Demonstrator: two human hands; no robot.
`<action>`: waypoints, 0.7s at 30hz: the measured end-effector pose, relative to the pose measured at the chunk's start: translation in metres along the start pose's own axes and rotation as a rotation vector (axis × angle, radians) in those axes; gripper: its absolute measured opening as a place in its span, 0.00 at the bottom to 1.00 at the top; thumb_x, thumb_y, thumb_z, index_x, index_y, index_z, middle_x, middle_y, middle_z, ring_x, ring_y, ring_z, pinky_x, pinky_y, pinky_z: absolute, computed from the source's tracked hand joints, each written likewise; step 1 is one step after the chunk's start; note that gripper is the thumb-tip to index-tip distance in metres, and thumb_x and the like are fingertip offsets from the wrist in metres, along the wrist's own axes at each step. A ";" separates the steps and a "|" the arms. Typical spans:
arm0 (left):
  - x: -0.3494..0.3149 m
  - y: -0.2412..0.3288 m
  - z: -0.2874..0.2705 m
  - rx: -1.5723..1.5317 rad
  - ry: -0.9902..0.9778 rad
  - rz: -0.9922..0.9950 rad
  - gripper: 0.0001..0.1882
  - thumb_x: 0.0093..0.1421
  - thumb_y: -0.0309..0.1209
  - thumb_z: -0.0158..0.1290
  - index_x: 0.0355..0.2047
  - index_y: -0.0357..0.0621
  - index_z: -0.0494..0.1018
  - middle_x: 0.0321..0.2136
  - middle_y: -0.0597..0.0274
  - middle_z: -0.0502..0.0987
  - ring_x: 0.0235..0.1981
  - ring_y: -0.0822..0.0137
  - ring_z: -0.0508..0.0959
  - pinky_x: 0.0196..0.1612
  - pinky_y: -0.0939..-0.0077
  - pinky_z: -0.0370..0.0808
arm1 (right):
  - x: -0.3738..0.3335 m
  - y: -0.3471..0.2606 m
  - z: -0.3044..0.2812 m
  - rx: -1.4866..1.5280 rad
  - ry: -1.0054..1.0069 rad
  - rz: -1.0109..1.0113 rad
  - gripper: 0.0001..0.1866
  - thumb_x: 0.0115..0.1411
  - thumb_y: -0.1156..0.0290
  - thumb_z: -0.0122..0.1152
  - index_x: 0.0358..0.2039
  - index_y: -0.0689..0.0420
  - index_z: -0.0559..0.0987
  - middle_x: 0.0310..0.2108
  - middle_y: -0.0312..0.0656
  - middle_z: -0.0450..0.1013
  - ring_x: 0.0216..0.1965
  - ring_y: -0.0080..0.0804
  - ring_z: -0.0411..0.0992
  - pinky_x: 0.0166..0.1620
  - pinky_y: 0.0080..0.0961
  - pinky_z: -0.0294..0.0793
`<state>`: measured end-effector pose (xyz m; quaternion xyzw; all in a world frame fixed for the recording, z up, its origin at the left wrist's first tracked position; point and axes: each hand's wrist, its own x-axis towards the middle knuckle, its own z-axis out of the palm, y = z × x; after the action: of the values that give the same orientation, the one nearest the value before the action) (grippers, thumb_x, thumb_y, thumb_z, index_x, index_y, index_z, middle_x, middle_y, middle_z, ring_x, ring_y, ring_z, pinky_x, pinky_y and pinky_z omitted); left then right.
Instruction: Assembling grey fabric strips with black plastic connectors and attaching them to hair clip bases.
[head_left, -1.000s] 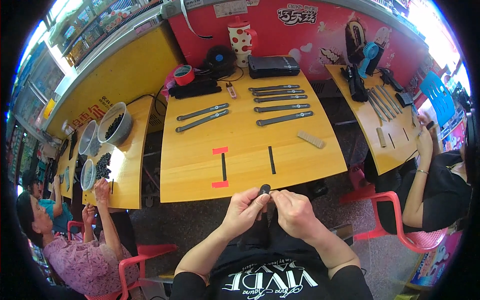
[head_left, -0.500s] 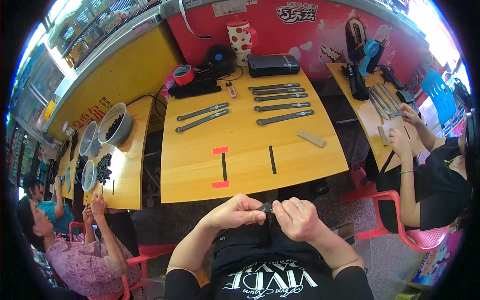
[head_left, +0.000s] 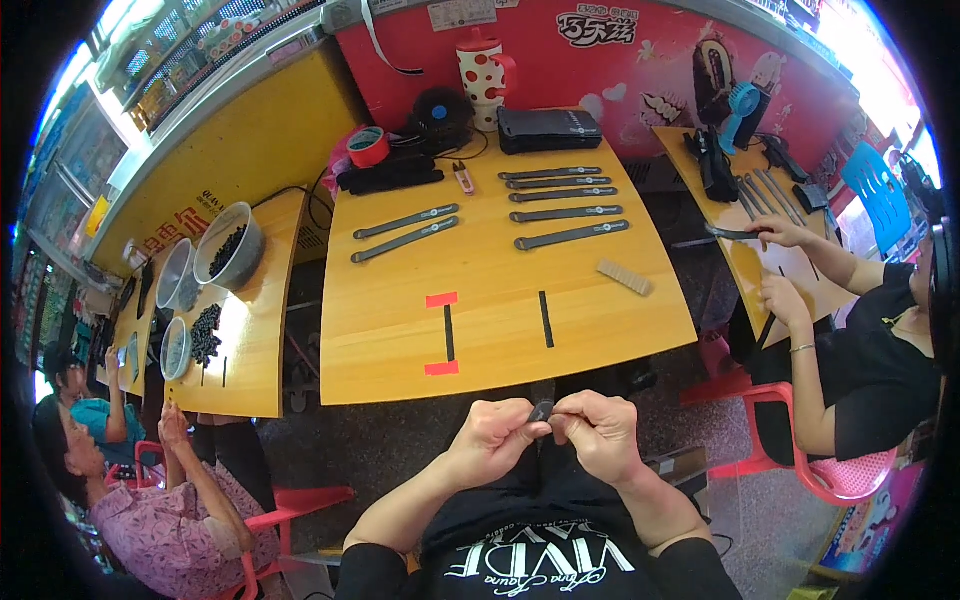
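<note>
Beyond the table's near edge, over my lap, both my hands meet around a small dark grey piece, perhaps a folded strap. My left hand pinches it between thumb and fingers. The fingertips of my right hand are closed at its right end; most of it is hidden. On the table ahead, two grey straps lie at the left, and several more grey straps are stacked in a row at the right. Nearer me are black tape lines, one of them between red tape strips.
A ridged tan strip lies at the table's right. Pink snips, a red tape roll, a black pouch and a dotted mug stand farther back. People work at side tables; bowls with black parts are left.
My hands have drawn closer together, turning the dark piece and covering more of it. The person at the right has lifted a dark strap; the person at the left has lowered their hands.
</note>
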<state>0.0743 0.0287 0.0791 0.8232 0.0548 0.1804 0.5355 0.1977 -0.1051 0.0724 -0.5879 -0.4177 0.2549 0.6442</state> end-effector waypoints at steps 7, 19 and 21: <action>0.000 -0.005 0.007 -0.054 0.040 0.070 0.05 0.59 0.25 0.55 0.26 0.37 0.72 0.17 0.55 0.68 0.16 0.59 0.69 0.21 0.70 0.65 | 0.000 -0.004 0.003 0.404 0.077 0.310 0.06 0.56 0.86 0.57 0.32 0.62 0.74 0.23 0.38 0.74 0.21 0.17 0.71 0.23 0.12 0.69; -0.002 0.011 0.008 0.150 0.130 -0.017 0.05 0.56 0.22 0.53 0.25 0.36 0.68 0.20 0.48 0.71 0.21 0.48 0.75 0.22 0.64 0.70 | 0.001 0.005 0.006 -0.466 0.119 -0.543 0.13 0.52 0.79 0.67 0.32 0.60 0.70 0.18 0.41 0.69 0.17 0.29 0.70 0.20 0.21 0.67; -0.002 0.013 0.007 0.164 0.104 -0.053 0.04 0.55 0.21 0.53 0.26 0.36 0.68 0.20 0.48 0.72 0.22 0.47 0.75 0.22 0.63 0.70 | 0.004 0.004 0.005 -0.539 0.118 -0.634 0.12 0.52 0.78 0.67 0.31 0.59 0.69 0.17 0.42 0.68 0.15 0.35 0.67 0.17 0.24 0.64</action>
<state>0.0738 0.0164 0.0875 0.8521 0.1187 0.2037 0.4673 0.1961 -0.0978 0.0694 -0.5913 -0.5920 -0.1085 0.5367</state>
